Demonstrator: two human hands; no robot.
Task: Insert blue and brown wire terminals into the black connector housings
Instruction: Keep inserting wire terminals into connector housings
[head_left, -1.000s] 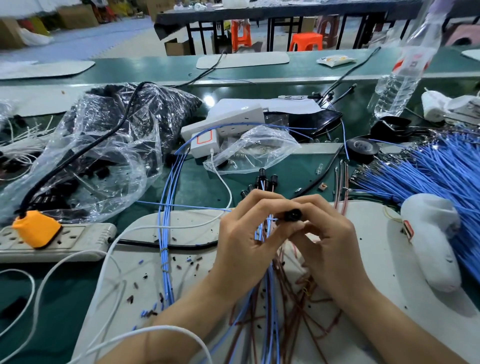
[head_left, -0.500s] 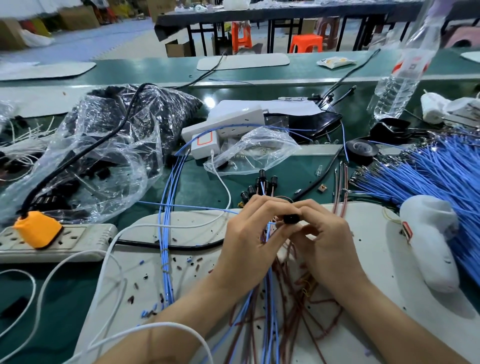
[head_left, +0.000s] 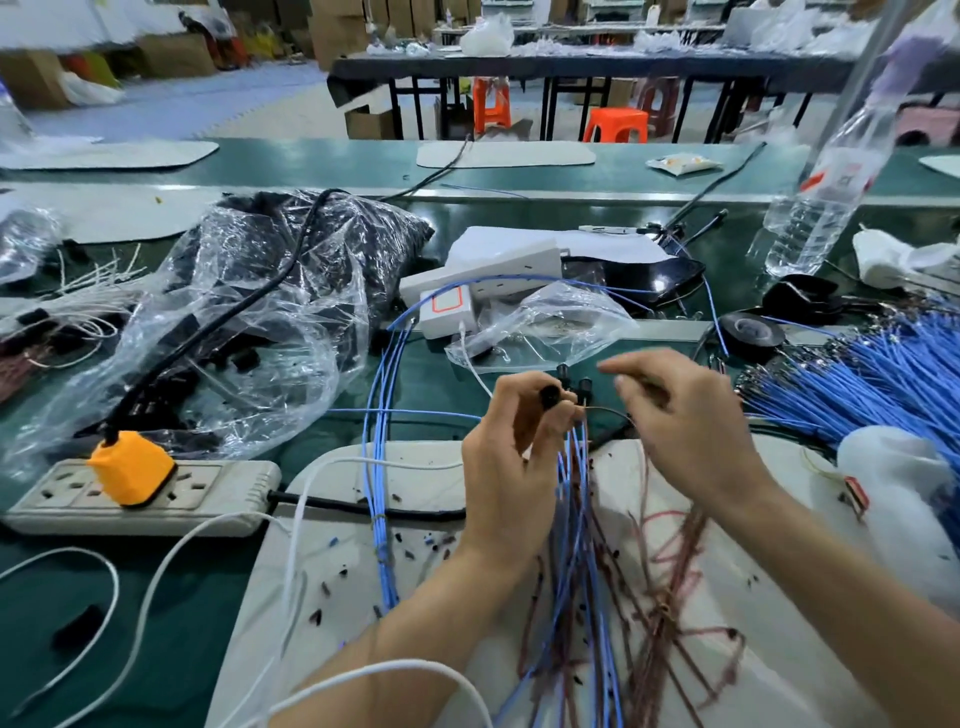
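On my feed, far out to the left of the fingers, a grey power strip lies on the green tabletop with an orange plug seated in it. Behind that, a crumpled clear plastic bag holds dark parts. Just left of the left hand, a blue wire bundle runs across a white mat. The left hand is raised above the mat, its fingers and thumb curled round a black connector housing, pinching it at the tips. Blue leads hang down from under that grip. More black housings stand just right of the held one, between the two hands. The right hand sits apart from the held housing, its fingers loosely bent and motion-blurred, and I cannot tell whether they have hold of anything. Below and between the hands, brown wires lie tangled on the mat. Well to the right of the right fingers spreads a thick blue wire pile, with a black tape roll behind it and a clear water bottle further back.
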